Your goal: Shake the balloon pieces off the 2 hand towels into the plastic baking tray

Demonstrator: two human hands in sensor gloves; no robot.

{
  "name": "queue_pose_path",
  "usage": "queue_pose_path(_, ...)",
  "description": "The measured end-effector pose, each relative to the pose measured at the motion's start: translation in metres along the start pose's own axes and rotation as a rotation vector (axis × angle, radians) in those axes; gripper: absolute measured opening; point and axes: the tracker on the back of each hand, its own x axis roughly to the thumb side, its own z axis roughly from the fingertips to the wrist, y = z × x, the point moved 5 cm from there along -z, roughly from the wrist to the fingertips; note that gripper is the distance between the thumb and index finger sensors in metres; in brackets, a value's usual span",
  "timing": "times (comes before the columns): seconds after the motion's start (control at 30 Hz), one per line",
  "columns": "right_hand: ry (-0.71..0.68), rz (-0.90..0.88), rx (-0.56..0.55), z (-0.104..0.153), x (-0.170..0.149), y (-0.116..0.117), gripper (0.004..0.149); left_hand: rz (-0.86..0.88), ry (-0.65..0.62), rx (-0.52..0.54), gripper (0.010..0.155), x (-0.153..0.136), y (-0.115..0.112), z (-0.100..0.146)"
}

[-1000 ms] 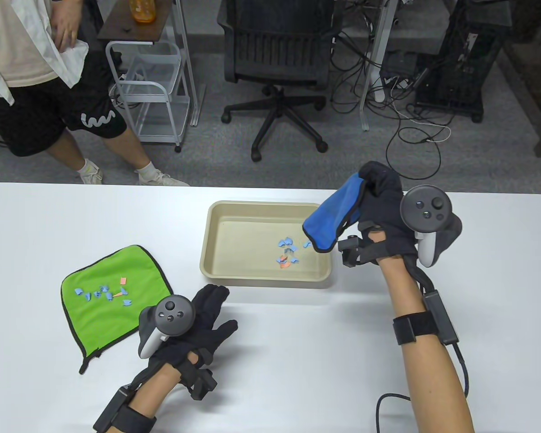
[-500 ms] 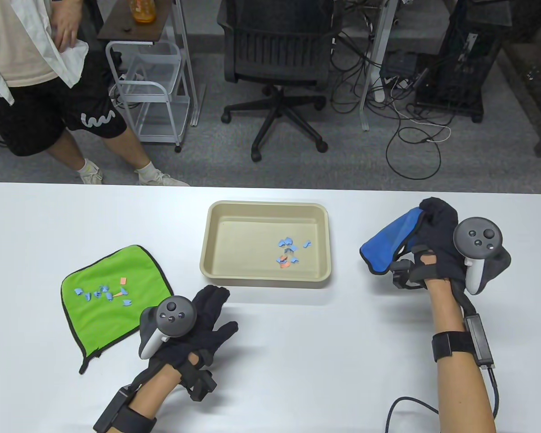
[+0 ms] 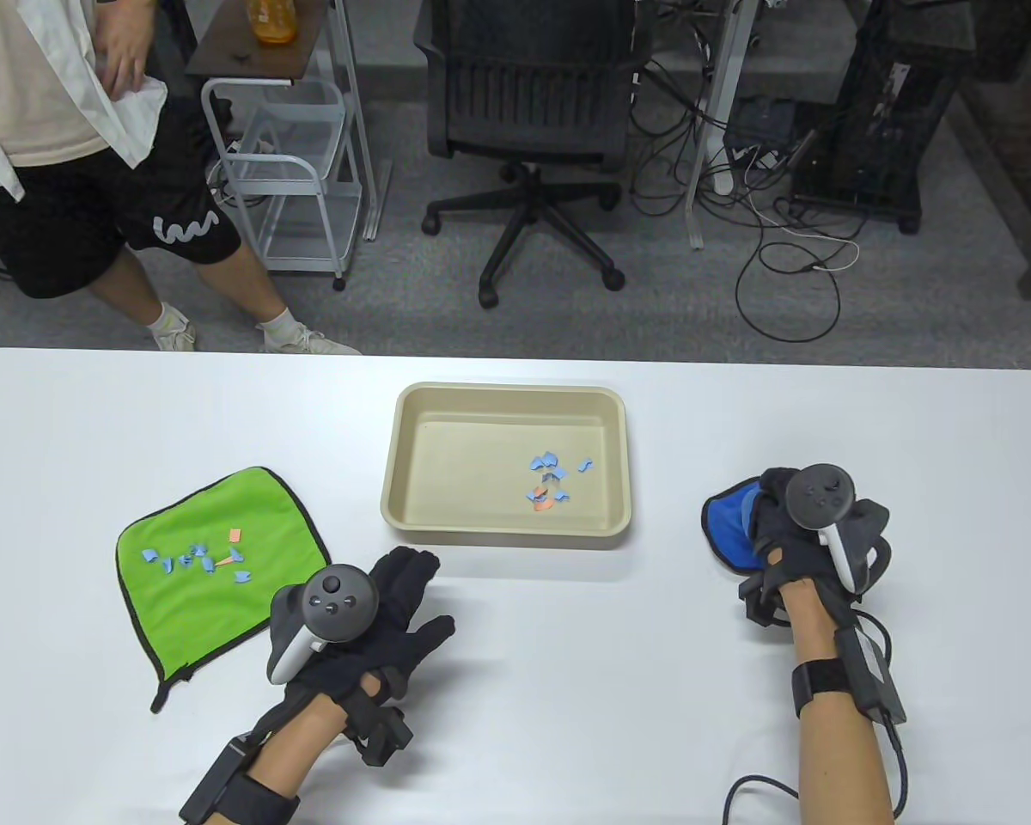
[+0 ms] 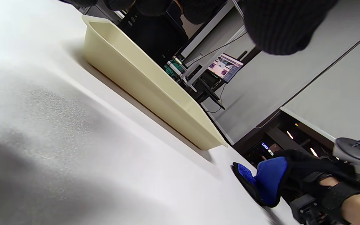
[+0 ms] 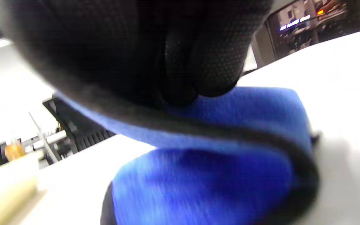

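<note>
The beige plastic baking tray (image 3: 412,481) sits mid-table with several blue and orange balloon pieces (image 3: 550,481) in it. Its long side wall (image 4: 155,93) shows in the left wrist view. A green hand towel (image 3: 223,601) lies flat at the left, carrying several balloon pieces (image 3: 202,557). My left hand (image 3: 391,601) rests flat on the table beside it, fingers straight, holding nothing. My right hand (image 3: 782,537) grips the bunched blue hand towel (image 3: 730,533) down on the table right of the tray; in the right wrist view its fingers (image 5: 173,62) clamp the blue towel (image 5: 217,175).
Beyond the table's far edge stand an office chair (image 3: 528,112), a wire cart (image 3: 283,163) and a person (image 3: 69,155). Cables (image 3: 782,241) lie on the floor. Bare white table (image 3: 584,670) stretches between my two hands.
My right hand carried the blue towel from above the tray's right edge rightward and down to the table. The left hand and green towel stayed put.
</note>
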Motion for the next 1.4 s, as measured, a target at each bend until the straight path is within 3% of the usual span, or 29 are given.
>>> queue_pose_path(0.13,-0.001,0.042,0.088,0.001,0.0,0.029,0.04,-0.003,0.005,-0.007,0.081,0.0,-0.001,0.0)
queue_pose_path(0.2,-0.015,0.073,0.064,0.003,0.002,0.03,0.041,-0.005,0.004,-0.007,0.081,0.0,-0.001,0.0)
queue_pose_path(0.37,-0.04,0.038,0.152,0.005,0.004,0.028,0.05,-0.006,0.002,-0.004,0.081,0.0,0.0,0.0)
queue_pose_path(0.7,-0.187,-0.117,0.106,0.032,0.044,-0.04,0.058,-0.011,-0.012,-0.003,0.081,0.003,-0.001,0.0)
queue_pose_path(0.9,-0.383,-0.288,0.031,0.087,0.103,-0.066,0.066,-0.009,-0.022,-0.002,0.081,0.004,-0.002,0.001)
queue_pose_path(1.03,-0.497,-0.304,0.088,0.132,0.136,-0.047,0.069,-0.011,-0.029,-0.002,0.081,0.005,-0.003,0.001)
queue_pose_path(1.13,-0.58,-0.252,0.181,0.171,0.156,-0.008,0.072,-0.022,-0.035,-0.009,0.081,0.006,-0.006,0.001)
queue_pose_path(1.3,-0.638,-0.167,0.241,0.199,0.164,0.039,0.073,-0.039,-0.033,-0.03,0.081,0.006,-0.014,0.0)
queue_pose_path(1.4,-0.654,-0.097,0.285,0.204,0.166,0.054,0.075,-0.044,-0.03,-0.042,0.081,0.005,-0.019,-0.001)
